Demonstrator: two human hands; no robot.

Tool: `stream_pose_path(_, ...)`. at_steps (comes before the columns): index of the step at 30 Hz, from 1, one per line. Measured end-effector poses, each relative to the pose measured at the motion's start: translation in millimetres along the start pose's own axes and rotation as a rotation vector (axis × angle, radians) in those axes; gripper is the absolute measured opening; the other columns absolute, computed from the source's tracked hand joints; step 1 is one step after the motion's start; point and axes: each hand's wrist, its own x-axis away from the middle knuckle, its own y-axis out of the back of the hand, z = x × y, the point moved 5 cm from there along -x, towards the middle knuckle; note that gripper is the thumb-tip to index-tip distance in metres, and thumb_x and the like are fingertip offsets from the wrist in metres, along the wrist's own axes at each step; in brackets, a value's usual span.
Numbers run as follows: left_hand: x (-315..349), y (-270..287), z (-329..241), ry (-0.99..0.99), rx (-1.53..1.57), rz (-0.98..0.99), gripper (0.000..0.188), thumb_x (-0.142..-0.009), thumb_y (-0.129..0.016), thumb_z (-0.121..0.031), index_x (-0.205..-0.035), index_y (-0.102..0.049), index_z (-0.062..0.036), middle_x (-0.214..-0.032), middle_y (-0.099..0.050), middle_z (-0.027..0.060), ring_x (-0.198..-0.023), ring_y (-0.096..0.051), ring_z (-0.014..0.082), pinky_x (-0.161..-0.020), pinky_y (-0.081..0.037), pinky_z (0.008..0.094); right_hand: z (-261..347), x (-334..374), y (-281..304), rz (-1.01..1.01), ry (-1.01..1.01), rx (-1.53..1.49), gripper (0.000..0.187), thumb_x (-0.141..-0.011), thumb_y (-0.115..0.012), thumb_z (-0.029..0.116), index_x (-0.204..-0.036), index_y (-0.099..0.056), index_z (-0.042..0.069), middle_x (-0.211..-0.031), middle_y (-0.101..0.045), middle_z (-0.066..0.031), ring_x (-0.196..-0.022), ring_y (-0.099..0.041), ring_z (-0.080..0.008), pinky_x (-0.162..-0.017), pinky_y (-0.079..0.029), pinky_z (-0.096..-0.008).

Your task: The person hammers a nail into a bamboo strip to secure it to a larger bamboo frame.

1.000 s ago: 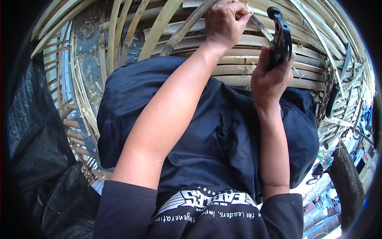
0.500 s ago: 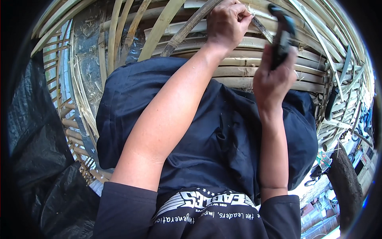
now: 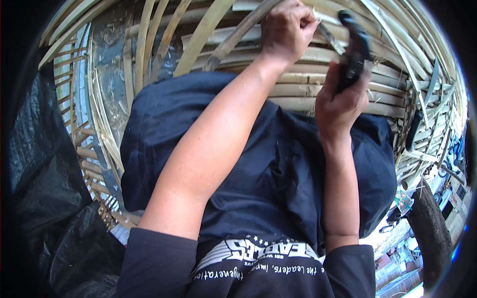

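My left hand is closed at the far middle, thumb and fingers pinched together over the bamboo slats. What it pinches is hidden, though pale frayed fibres show at its fingertips. A dark, thin stick with a pale end slants down from beside those fingertips. To the right, my right hand is wrapped round a black hammer. The hammer is smeared by motion, and its head is raised above the slats, apart from my left hand. A brown pole slants in from the left toward my left hand.
Upright bamboo strips stand at the far left, beside a dark panel with shavings. A long blade leans among slats at the right. Dark cloth covers my lap. A thick log stands at the lower right.
My right hand and the hammer have shifted slightly down and toward me. My left hand keeps nearly the same place and the same pinch.
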Motion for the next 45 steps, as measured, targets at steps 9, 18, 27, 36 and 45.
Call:
stream_pose_path(9, 2, 3, -2, -0.043, 0.002, -0.046, 0.01, -0.077, -0.074, -0.001, -0.073, -0.064, -0.001, -0.077, -0.062, 0.0119, -0.07, -0.062, 0.0292, -0.064, -0.049, 0.0409, -1, -3, -3, -0.058, 0.021, -0.037, 0.028, -0.096, -0.066, 0.019, -0.111, -0.055, -0.002, -0.078, -0.068, -0.0269, -0.076, -0.067, -0.0485, -0.066, -0.05, -0.0544)
stream_pose_path(18, 3, 5, 0, 0.08, 0.0, 0.051, 0.013, -0.08, -0.075, -0.005, -0.075, -0.065, -0.0006, -0.08, -0.062, 0.0106, -0.066, -0.063, 0.0251, -0.063, -0.051, 0.0383, -21, -39, -24, 0.097, -0.23, -0.073, 0.041, -0.09, -0.076, 0.035, -0.087, -0.057, -0.001, -0.067, -0.065, -0.0156, -0.06, -0.065, -0.0325, -0.061, -0.051, -0.0421)
stream_pose_path(27, 2, 2, 1, 0.001, -0.007, 0.044, 0.01, -0.081, -0.073, -0.007, -0.08, -0.065, -0.001, -0.086, -0.062, 0.0146, -0.074, -0.063, 0.0337, -0.066, -0.049, 0.044, -72, -65, -55, 0.185, -0.486, -0.279, 0.06, -0.074, -0.089, 0.053, -0.082, -0.06, 0.001, -0.069, -0.06, -0.0009, -0.062, -0.054, -0.0101, -0.058, -0.048, -0.0297)
stream_pose_path(36, 4, 6, 1, 0.018, 0.038, 0.042, 0.023, -0.077, -0.076, -0.009, -0.097, -0.065, -0.0039, -0.09, -0.065, 0.0152, -0.08, -0.065, 0.0351, -0.072, -0.052, 0.0431, -65, -64, -55, 0.185, -0.501, -0.382, 0.048, -0.082, -0.087, 0.043, -0.075, -0.051, 0.012, -0.061, -0.049, 0.0057, -0.048, -0.043, -0.0028, -0.041, -0.032, -0.022)
stream_pose_path(45, 5, 3, 3, 0.039, 0.034, 0.022, 0.019, -0.077, -0.076, -0.009, -0.093, -0.066, -0.0049, -0.089, -0.065, 0.0145, -0.081, -0.065, 0.0349, -0.072, -0.052, 0.0437, -58, -65, -54, 0.219, -0.526, -0.421, 0.041, -0.084, -0.085, 0.039, -0.077, -0.057, 0.011, -0.06, -0.049, 0.0066, -0.046, -0.041, -0.0021, -0.04, -0.029, -0.0223)
